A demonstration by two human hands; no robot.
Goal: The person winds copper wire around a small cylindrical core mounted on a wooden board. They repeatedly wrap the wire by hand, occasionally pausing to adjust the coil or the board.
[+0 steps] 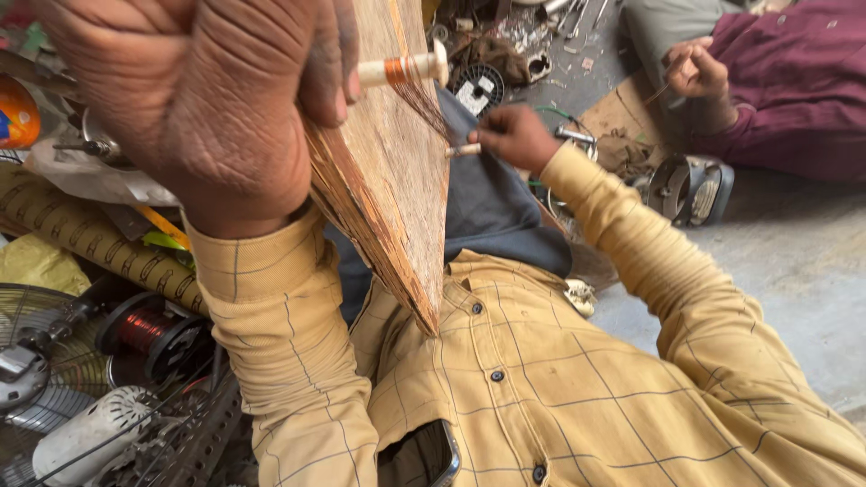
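So a worn, flat wooden board with a splintered edge is gripped near its top by the left hand, fingers wrapped over the edge; it is held up tilted over the chest of the yellow checked shirt; a white peg wound with copper-orange wire sticks out of the board's face near the top, and fine coppery strands are seen running down from it to a second small pale peg lower down; that lower peg is pinched at its end by the right hand, fingers closed on it.

Off to the left a spool of red-copper wire with black flanges is seen lying beside a round grey wire fan guard and a white motor housing; a ribbed yellowish roll lies above them; an orange rounded package is spotted at the far left edge, its label too blurred to make out.

Top right, another person in a maroon sleeve is seated on the grey floor, with a hand raised.
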